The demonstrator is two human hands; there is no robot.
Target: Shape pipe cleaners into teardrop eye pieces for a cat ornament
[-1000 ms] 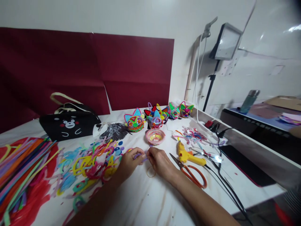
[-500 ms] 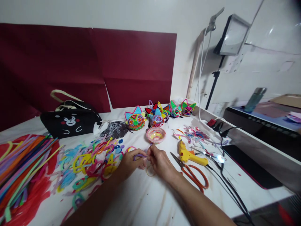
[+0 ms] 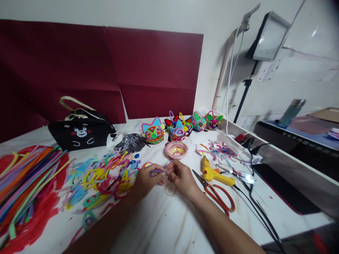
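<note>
My left hand (image 3: 147, 180) is closed around a short, bent purple pipe cleaner (image 3: 156, 171), its curve showing above the fingers. Close beside it on the right, my right hand (image 3: 182, 179) is pinched shut at the pipe cleaner's end; what lies between those fingertips is too small to make out. Under the hands a thin yellowish ring (image 3: 170, 195) lies on the white table. Just beyond them stands a pink round bowl (image 3: 167, 153) with small pale bits inside. Orange-handled scissors (image 3: 221, 197) lie open to the right of my right hand.
Loose pipe cleaner pieces (image 3: 106, 178) cover the left side, near a bundle of long pipe cleaners (image 3: 29, 183). Several colourful cat-eared heads (image 3: 154, 132) stand behind the bowl. At the right are a yellow glue gun (image 3: 217, 175), cables and a black phone-like slab (image 3: 284, 188).
The view has shifted slightly. Both hands stay close together over the table, and a small gap now shows between the left and right fingertips. The purple pipe cleaner remains in my left hand.
</note>
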